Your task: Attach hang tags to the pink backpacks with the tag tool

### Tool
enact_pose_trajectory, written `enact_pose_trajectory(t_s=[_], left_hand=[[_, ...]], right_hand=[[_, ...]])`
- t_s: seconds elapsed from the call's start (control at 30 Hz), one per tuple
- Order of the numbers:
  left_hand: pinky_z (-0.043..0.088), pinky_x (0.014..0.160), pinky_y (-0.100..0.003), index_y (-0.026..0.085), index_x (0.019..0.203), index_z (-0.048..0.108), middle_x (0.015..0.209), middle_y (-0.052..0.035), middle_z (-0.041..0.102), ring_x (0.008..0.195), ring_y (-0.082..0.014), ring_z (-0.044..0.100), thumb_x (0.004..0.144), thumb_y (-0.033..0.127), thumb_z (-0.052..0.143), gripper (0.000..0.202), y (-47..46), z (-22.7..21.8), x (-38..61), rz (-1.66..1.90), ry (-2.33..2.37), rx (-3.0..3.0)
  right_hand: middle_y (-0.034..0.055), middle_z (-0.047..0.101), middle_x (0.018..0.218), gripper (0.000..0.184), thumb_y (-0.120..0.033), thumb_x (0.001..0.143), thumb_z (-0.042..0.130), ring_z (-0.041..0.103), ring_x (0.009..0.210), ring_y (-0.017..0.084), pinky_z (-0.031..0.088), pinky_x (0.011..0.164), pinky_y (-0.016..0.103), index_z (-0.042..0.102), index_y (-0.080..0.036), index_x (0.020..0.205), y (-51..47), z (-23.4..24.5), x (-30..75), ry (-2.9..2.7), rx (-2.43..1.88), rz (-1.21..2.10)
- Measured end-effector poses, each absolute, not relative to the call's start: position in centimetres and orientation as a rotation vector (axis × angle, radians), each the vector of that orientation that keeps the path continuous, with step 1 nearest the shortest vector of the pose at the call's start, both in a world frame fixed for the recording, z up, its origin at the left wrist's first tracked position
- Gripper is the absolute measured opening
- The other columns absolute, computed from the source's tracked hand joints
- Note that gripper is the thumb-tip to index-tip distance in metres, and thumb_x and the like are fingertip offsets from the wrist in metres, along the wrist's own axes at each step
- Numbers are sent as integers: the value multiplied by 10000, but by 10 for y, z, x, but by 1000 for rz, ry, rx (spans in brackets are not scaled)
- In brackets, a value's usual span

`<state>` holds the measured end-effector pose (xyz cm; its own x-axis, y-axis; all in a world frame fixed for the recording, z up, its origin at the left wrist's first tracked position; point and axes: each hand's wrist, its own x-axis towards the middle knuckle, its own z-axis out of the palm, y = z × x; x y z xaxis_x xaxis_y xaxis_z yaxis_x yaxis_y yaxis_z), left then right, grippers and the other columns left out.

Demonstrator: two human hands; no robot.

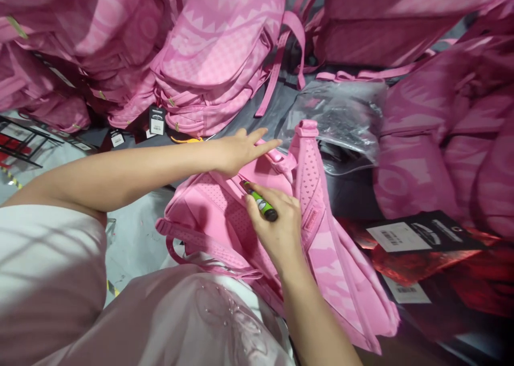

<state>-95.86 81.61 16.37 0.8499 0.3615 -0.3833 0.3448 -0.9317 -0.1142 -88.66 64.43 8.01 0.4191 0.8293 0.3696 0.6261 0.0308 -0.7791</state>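
A pink backpack (225, 216) lies back-side up in front of me, its mesh shoulder straps (309, 178) running toward the top handle (307, 128). My left hand (239, 149) reaches across from the left and rests on the bag's upper edge, fingers stretched out flat. My right hand (279, 224) sits on the bag's back panel, fingers closed around a green and black pen-like tool (259, 201) whose tip points up-left.
Stacks of pink backpacks (212, 50) fill the back and right (441, 141). A clear plastic bag (337, 114) lies behind the backpack. Black hang tags with barcodes (417, 234) and red material (441, 269) lie at right. Grey floor (132, 232) shows at left.
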Motion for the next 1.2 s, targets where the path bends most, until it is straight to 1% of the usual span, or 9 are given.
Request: enact_pose_trajectory(t_s=[0.2,0.3,0.37,0.53,0.67,0.83,1.0,1.1,1.2], left_hand=[[472,1062,-461,319,1615,-71,1704,-163,-9,1438,-410,357,740,105,706,1189,814,167,-955,664,-567,-2971],[502,1035,-461,308,1623,-34,1703,-162,25,1419,-402,382,774,50,646,1118,814,168,-955,664,-566,-2980],[516,1021,-460,301,1625,-14,1703,-161,45,1408,-393,396,791,37,612,1076,814,169,-956,647,-560,-2987],[533,991,-437,308,1626,5,1701,-153,73,1396,-389,408,808,46,598,1044,814,166,-957,607,-563,-2999],[546,957,-407,314,1625,14,1698,-142,106,1365,-365,436,819,60,586,1021,817,161,-959,552,-549,-3011],[555,912,-389,312,1623,52,1682,-147,161,1306,-347,485,820,64,584,994,819,156,-960,482,-528,-3009],[535,947,-401,285,1622,92,1671,-165,188,1292,-340,501,846,78,566,933,819,157,-961,449,-493,-3018],[531,956,-396,286,1623,75,1671,-164,186,1291,-336,501,841,78,565,946,819,157,-962,441,-496,-3023],[530,958,-393,299,1621,79,1680,-155,164,1305,-337,489,834,83,573,954,820,155,-962,450,-505,-3022]], right_hand=[[68,780,998,247,-277,895,644,708,946,255,487,935,461,761,-215,1104,656,83,-897,-1302,-1683,283],[74,778,987,240,-273,892,635,708,933,253,491,928,455,762,-214,1087,657,83,-898,-1292,-1724,218],[69,780,992,235,-270,893,626,710,930,246,501,918,446,759,-222,1080,657,83,-898,-1291,-1712,237],[84,774,995,245,-281,893,624,706,934,266,501,903,470,760,-211,1084,658,82,-899,-1296,-1751,189],[79,773,1001,247,-281,901,613,707,938,252,517,907,453,756,-215,1090,659,83,-899,-1313,-1719,267],[83,773,1017,252,-273,903,609,713,949,257,527,911,461,754,-205,1098,658,83,-899,-1317,-1726,244],[91,771,1042,257,-261,901,607,712,966,257,531,924,458,751,-203,1106,659,81,-899,-1305,-1743,219],[80,773,1048,249,-264,899,617,714,976,244,540,927,445,751,-215,1102,660,81,-898,-1320,-1695,298],[92,769,1058,258,-261,900,606,710,983,249,538,939,465,749,-209,1108,661,81,-897,-1313,-1724,262]])
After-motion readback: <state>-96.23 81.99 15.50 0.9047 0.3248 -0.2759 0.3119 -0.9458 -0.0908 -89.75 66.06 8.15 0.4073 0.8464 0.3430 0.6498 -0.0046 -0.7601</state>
